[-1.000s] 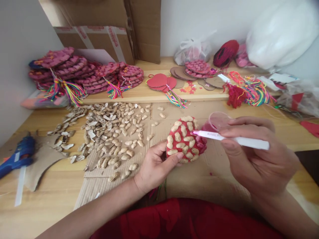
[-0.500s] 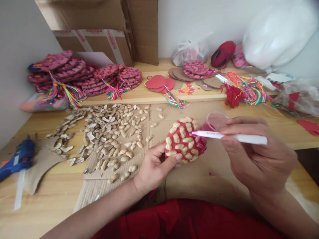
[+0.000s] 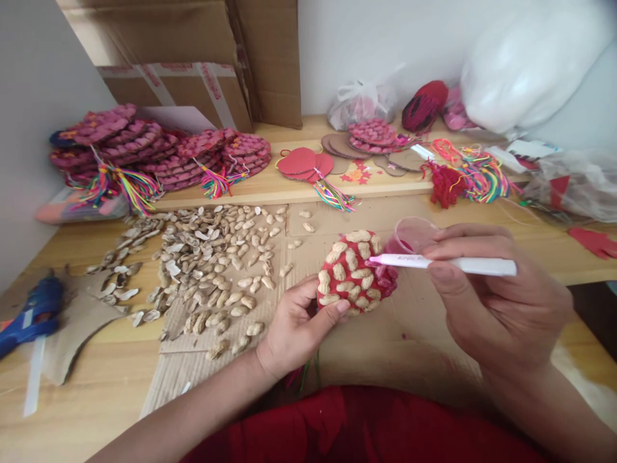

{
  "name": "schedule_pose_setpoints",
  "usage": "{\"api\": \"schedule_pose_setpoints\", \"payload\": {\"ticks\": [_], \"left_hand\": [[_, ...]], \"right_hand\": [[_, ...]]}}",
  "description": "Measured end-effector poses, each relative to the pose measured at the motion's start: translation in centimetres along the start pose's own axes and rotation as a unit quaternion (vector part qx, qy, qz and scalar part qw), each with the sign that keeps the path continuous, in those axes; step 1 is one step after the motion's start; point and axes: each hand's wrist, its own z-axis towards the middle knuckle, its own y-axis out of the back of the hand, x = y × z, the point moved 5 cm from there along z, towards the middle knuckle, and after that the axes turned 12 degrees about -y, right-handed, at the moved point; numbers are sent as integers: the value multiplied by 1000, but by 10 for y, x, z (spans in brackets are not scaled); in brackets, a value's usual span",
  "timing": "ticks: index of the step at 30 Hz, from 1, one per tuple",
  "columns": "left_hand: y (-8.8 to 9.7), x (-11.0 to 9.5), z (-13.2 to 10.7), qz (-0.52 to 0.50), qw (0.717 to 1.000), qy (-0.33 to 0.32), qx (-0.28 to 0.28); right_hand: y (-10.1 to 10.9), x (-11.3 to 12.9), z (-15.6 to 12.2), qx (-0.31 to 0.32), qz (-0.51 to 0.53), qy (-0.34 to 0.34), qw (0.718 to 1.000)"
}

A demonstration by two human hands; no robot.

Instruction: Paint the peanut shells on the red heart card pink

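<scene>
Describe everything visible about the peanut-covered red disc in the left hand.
The disc is round and red, its face studded with pale peanut shells; some at the right edge look pink. The left hand pinches its lower left edge, holding it tilted above the cardboard. A pen touches its right side.

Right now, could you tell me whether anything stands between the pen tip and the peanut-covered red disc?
Nothing visible does. The pen in the right hand touches the peanut-covered disc near its right edge, and the left hand grips the disc at its lower left. The clear cup stands behind, off that line.
</scene>
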Motion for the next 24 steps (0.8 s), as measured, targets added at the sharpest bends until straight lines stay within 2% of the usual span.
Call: {"api": "schedule_pose_setpoints", "payload": {"ticks": [3,9,14,19,24], "left_hand": [[-1,-1,1,-7,1000,-3,1],[0,-3,1,-11,1000,1,-3],[0,-3,1,-15,1000,4,-6],[0,-2,2,-17,1000,3,-3],[1,0,2,-15,1000,1,-6]], "right_hand": [[0,0,-1,6,-1,-1,1000],[6,0,0,-40,-7,3,999],[4,1,2,-16,-4,5,1000],[8,0,1,-46,-20,6,999],[7,1,0,-14,14,14,1000]]}}
